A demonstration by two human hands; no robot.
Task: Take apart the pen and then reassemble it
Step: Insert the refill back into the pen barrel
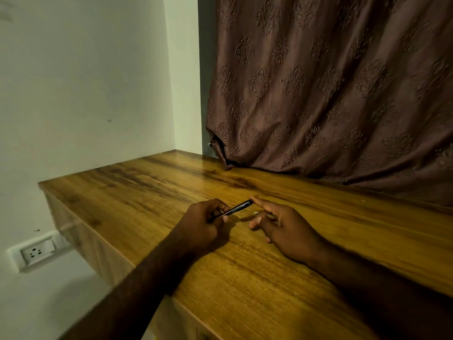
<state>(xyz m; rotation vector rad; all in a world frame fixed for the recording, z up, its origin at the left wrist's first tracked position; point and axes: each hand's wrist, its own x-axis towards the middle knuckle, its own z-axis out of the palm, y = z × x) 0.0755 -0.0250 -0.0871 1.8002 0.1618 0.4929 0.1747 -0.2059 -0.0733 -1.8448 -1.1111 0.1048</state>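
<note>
A slim black pen (237,208) is held just above the wooden table (152,192), slanting up to the right. My left hand (203,224) grips its lower left end between thumb and fingers. My right hand (282,227) touches the pen's upper right tip with the index fingertip, the other fingers spread loosely over the table. A tiny white piece (255,212) lies on the table between the two hands, just under the pen.
A brown patterned curtain (331,94) hangs along the table's far edge. The white wall (85,82) closes the left side, with a wall socket (36,251) below the table's left edge.
</note>
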